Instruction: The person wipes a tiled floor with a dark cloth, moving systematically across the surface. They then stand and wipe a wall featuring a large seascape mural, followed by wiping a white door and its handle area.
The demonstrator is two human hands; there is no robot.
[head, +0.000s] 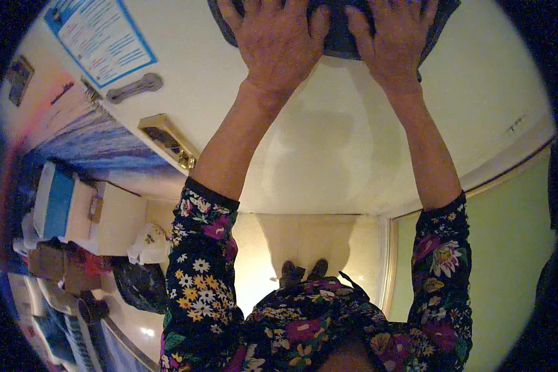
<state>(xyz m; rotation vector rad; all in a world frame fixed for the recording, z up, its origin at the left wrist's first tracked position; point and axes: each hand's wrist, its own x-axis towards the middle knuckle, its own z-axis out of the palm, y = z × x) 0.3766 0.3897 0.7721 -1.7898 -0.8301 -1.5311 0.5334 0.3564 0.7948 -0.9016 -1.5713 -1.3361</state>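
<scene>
My left hand lies with its back towards me on a dark, cloth-like item at the top of the view. Beside it, my right hand rests on the same item, the two thumbs a short way apart. The fingers of both hands look spread, and the picture's top edge cuts off their tips. Behind the dark item stands a white door, with the item's lower edge against or close to it. Most of the item is out of view, so its exact kind cannot be told.
Left on the door are a blue-bordered printed sheet, a grey lever handle and a brass-coloured lock. Boxes, a white plastic bag and a black bag stand lower left. A green wall is at right.
</scene>
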